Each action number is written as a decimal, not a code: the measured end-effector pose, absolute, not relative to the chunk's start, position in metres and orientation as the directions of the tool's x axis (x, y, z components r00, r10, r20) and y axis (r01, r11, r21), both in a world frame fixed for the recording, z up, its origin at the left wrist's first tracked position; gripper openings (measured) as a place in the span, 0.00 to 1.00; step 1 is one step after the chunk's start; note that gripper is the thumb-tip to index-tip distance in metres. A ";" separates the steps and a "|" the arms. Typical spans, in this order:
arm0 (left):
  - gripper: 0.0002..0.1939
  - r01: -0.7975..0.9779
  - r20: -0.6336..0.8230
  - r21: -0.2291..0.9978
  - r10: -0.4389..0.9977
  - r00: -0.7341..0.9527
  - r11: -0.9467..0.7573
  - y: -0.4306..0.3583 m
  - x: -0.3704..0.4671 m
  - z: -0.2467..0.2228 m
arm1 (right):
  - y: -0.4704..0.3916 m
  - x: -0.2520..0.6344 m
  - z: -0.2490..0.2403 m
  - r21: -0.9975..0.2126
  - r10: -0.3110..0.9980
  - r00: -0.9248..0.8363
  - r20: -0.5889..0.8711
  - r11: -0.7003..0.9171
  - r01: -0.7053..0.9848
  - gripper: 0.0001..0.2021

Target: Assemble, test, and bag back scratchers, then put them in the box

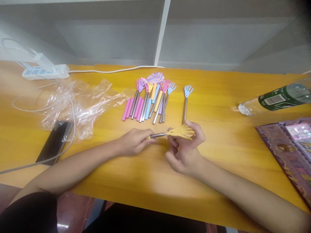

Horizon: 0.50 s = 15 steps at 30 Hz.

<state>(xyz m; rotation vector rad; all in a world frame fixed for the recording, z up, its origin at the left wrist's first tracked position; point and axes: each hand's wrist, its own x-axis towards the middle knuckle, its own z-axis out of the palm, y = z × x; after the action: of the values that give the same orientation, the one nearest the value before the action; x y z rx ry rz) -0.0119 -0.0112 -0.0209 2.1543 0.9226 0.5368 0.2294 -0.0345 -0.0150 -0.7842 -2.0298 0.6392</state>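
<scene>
A yellow hand-shaped back scratcher (181, 132) with a short metal shaft lies across the middle, its claw pointing right. My left hand (138, 141) is closed round its handle end. My right hand (186, 149) is just behind the yellow claw, fingers apart and partly curled; whether it touches the claw I cannot tell. Above my right hand a blue back scratcher (186, 103) lies alone on the table. Left of that is a pile of claw heads on metal shafts (164, 108), pink, purple, yellow and blue. Loose pink handle sleeves (130, 106) and blue and yellow ones lie among them.
Clear plastic bags (85, 108) spread over the left side, partly on a black phone (54, 142). A white power strip (46, 72) and cables are at the back left. On the right are a green-labelled bottle (274, 98) on its side and a purple printed box (286, 152).
</scene>
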 end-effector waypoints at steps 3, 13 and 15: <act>0.16 0.455 0.077 0.749 0.746 0.661 -0.481 -0.012 -0.012 -0.019 | -0.034 0.226 -0.011 -0.642 0.698 -0.461 0.548 0.704 0.304 0.49; 0.18 0.463 -0.048 0.797 0.724 0.689 -0.388 -0.016 -0.003 -0.003 | -0.032 0.238 -0.015 -0.641 0.705 -0.458 0.542 0.699 0.317 0.46; 0.20 0.431 -0.100 0.858 0.734 0.672 -0.278 -0.019 0.001 -0.001 | -0.026 0.242 -0.021 -0.722 0.764 -0.455 0.458 0.618 0.311 0.41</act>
<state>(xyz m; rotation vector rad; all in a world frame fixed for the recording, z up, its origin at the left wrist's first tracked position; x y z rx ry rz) 0.0010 -0.0191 -0.0013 1.9174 0.9104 0.3919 0.2424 -0.0261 -0.0207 -0.8440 -2.0346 0.7132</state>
